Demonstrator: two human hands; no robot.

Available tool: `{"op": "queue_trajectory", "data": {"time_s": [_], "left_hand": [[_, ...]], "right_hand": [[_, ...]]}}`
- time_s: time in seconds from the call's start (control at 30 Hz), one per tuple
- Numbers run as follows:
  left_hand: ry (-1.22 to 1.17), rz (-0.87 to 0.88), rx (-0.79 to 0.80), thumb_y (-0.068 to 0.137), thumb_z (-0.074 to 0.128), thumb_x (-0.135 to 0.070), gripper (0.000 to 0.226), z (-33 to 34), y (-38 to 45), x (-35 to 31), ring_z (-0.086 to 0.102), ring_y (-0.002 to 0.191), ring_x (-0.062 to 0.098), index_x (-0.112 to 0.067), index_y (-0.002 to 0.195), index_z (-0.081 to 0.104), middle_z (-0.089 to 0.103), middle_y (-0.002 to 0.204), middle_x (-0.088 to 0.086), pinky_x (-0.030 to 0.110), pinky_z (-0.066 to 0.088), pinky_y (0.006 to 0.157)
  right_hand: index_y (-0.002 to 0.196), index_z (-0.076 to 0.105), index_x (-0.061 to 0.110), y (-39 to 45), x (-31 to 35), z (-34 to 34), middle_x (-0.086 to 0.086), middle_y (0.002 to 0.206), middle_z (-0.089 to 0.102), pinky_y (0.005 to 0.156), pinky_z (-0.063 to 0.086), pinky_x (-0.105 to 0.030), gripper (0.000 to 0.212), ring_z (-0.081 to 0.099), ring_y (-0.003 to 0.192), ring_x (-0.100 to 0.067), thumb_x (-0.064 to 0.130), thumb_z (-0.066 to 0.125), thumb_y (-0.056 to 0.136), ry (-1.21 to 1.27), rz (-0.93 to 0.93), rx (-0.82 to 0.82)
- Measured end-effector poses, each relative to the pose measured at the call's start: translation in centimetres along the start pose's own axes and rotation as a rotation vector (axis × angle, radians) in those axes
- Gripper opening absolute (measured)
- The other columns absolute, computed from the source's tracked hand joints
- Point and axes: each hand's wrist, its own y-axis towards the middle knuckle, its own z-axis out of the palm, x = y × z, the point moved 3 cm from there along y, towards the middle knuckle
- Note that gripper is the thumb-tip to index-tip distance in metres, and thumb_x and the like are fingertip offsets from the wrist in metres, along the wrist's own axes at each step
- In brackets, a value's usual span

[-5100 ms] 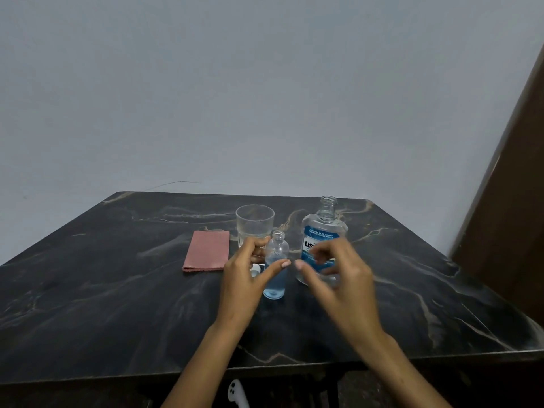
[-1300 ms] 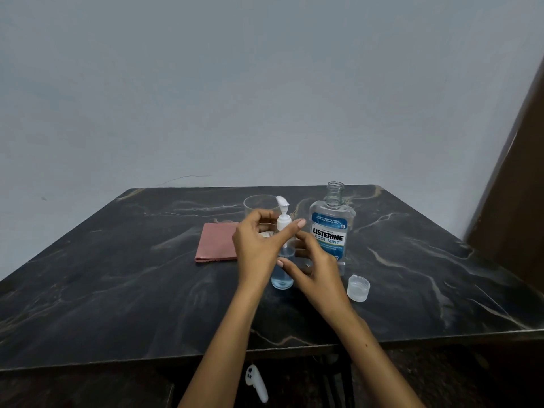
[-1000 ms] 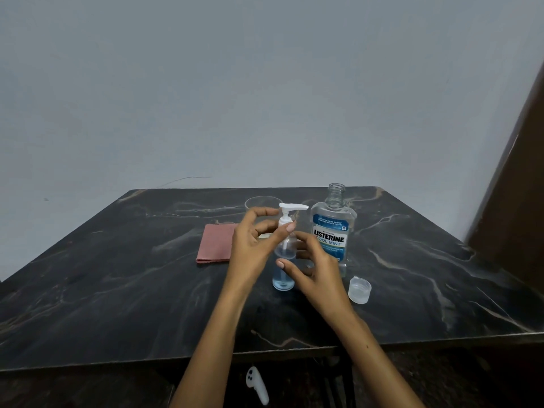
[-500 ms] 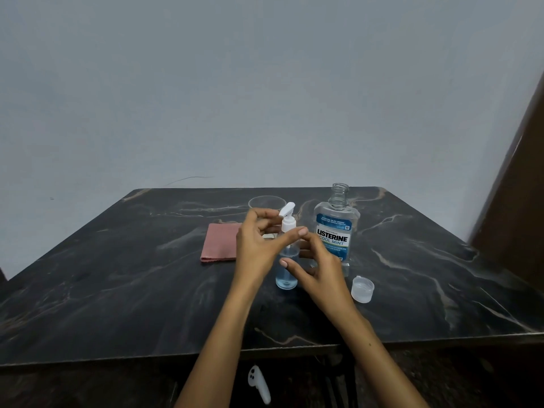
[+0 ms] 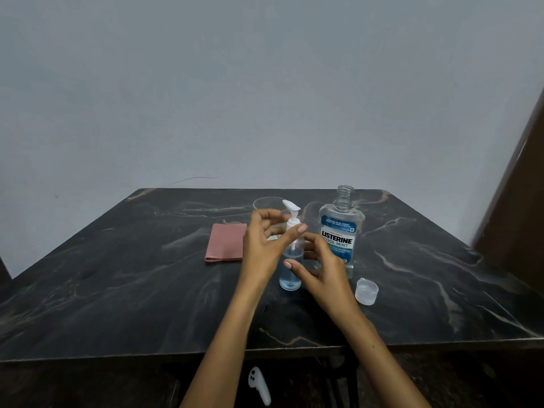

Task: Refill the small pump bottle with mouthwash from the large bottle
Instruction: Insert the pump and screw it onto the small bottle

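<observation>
The dark marble table (image 5: 123, 290) is carrying everything, w/ the Listerine Cool Mint bottle (image 5: 338, 240) standing uncapped near the back right, its clear cap (image 5: 366, 291) lying apart to the front right. A pink cloth (image 5: 225, 242) and a clear cup (image 5: 266, 205) are sitting behind the hands.

The small pump bottle (image 5: 290, 267) is standing upright at table centre, just left of the big bottle, blue liquid low in it. Change vs 5 s ago: its neck was bare then; now the white pump head (image 5: 292, 214) is sitting on top, and its nozzle is pointing a different way than 1 s ago, so it's being screwed down.

Left hand (image 5: 265, 245) is pinching the pump collar, fingers closed on it. Right hand (image 5: 321, 269) is steadying the bottle body, fingers curled round it.

Judgement: pouring is prob. done; remaining is tightening and recapping the big bottle.
</observation>
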Motion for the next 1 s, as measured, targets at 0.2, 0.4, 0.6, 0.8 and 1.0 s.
{"op": "queue_trajectory", "data": {"time_s": [0.2,0.4,0.6,0.8,1.0], "left_hand": [[0.143,0.056,-0.039,0.068,0.082,-0.025,0.028,0.2,0.2,0.4,0.068,0.087,0.013,-0.018,0.089,0.065,0.072,0.09,-0.001,0.024,0.056,0.074],[0.107,0.038,0.14,0.078,0.074,-0.016,0.023,-0.7,0.4,0.3,0.068,0.096,0.014,-0.016,0.101,0.07,0.073,0.098,0.002,0.026,0.053,0.087],[0.173,0.068,0.049,0.074,0.078,-0.02,0.022,-0.4,0.4,0.1,0.07,0.089,0.016,-0.011,0.093,0.072,0.074,0.09,0.002,0.035,0.056,0.084],[0.101,0.034,0.185,0.083,0.069,-0.021,0.018,-0.8,0.6,0.1,0.069,0.097,0.019,-0.014,0.1,0.071,0.074,0.098,0.006,0.038,0.054,0.09],[0.132,0.05,0.127,0.087,0.062,-0.025,0.028,-2.1,0.3,0.3,0.066,0.104,0.012,-0.014,0.113,0.064,0.072,0.106,0.0,0.026,0.051,0.09]], "right_hand": [[0.113,0.045,0.041,0.1,-0.1,-0.1,0.03,0.103,0.057,0.081,0.052,-0.015,0.045,0.056,0.101,0.01,0.033,0.072,0.078,-0.027,0.003,0.01],[0.108,0.045,0.044,0.4,-0.2,-0.3,0.026,0.098,0.058,0.077,0.048,-0.006,0.043,0.055,0.099,0.014,0.034,0.073,0.077,-0.029,0.035,0.05],[0.111,0.044,0.037,0.6,-0.2,-0.3,0.024,0.099,0.058,0.078,0.048,-0.007,0.043,0.058,0.097,0.01,0.033,0.072,0.078,-0.057,0.044,0.07],[0.115,0.047,0.025,1.0,0.0,0.3,0.023,0.094,0.057,0.078,0.048,-0.01,0.044,0.061,0.095,-0.002,0.029,0.073,0.079,-0.122,0.016,0.072],[0.122,0.047,0.024,1.2,0.7,2.6,0.008,0.11,0.065,0.08,0.046,-0.01,0.049,0.06,0.1,-0.001,0.028,0.072,0.08,-0.118,0.026,0.043]]}}
